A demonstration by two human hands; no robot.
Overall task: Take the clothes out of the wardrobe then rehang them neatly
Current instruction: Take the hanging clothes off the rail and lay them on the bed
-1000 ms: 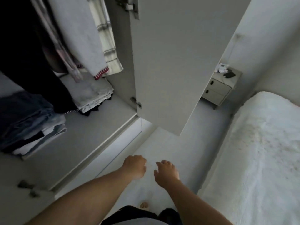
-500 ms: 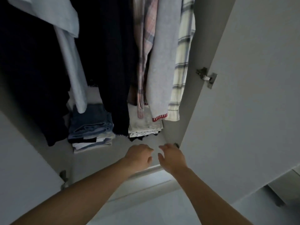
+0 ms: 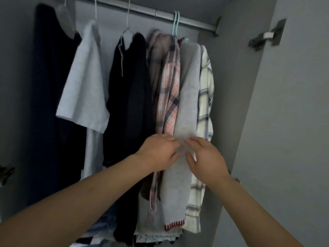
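Both hands have risen from the wardrobe floor to the hanging clothes.
Left hand [image 3: 158, 152] and right hand [image 3: 204, 157] meet on the grey garment [image 3: 188, 97], which hangs from the rail [image 3: 142, 10] at 12 o'clock of them, between the pink plaid shirt [image 3: 169, 97] and the white checked shirt [image 3: 205, 97]; both sets of fingers [image 3: 195, 139] curl loosely against its cloth, and whether they pinch it I cannot tell.
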